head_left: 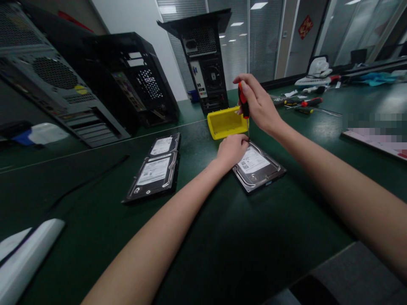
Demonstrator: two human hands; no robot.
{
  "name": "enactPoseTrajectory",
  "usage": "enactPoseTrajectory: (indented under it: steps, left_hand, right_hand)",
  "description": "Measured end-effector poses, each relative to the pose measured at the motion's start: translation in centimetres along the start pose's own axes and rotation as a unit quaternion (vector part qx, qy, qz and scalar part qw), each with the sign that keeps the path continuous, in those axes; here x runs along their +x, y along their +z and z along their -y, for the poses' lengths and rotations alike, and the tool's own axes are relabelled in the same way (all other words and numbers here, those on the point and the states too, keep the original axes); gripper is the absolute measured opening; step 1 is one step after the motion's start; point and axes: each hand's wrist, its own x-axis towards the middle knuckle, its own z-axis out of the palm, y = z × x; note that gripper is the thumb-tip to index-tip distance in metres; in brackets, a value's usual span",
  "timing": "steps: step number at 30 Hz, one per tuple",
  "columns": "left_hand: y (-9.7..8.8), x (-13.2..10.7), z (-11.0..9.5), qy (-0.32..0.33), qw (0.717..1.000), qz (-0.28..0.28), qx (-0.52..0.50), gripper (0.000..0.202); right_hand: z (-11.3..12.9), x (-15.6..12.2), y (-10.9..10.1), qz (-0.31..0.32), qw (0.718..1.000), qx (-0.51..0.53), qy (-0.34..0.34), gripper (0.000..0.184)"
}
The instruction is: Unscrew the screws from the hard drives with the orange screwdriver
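Note:
My right hand (259, 101) is closed around the red and black handle of a screwdriver (244, 103). The screwdriver stands nearly upright, its thin shaft pointing down to the far edge of a hard drive (263, 171). Lying flat on the green table, the drive shows a white label on top. My left hand (231, 149) grips its far left corner with curled fingers, close to the screwdriver's tip. The tip itself and the screw spot are too small to make out. Just behind my hands is a yellow plastic bin (222, 123).
Two more hard drives (154, 169) lie end to end on the left. Computer cases (203, 63) stand along the back and left. Pliers and other tools (311, 102) are spread at the back right. A black cable (79, 185) crosses the left side near a white object (34, 258).

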Motion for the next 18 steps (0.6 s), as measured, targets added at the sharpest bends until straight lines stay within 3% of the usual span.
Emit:
enactPoseTrajectory:
  steps: [18]
  left_hand:
    - [-0.2, -0.1, -0.1, -0.003, 1.000, 0.002, -0.004, 0.034]
  right_hand:
    - [-1.8, 0.1, -1.1, -0.032, 0.999, 0.029, 0.012, 0.043]
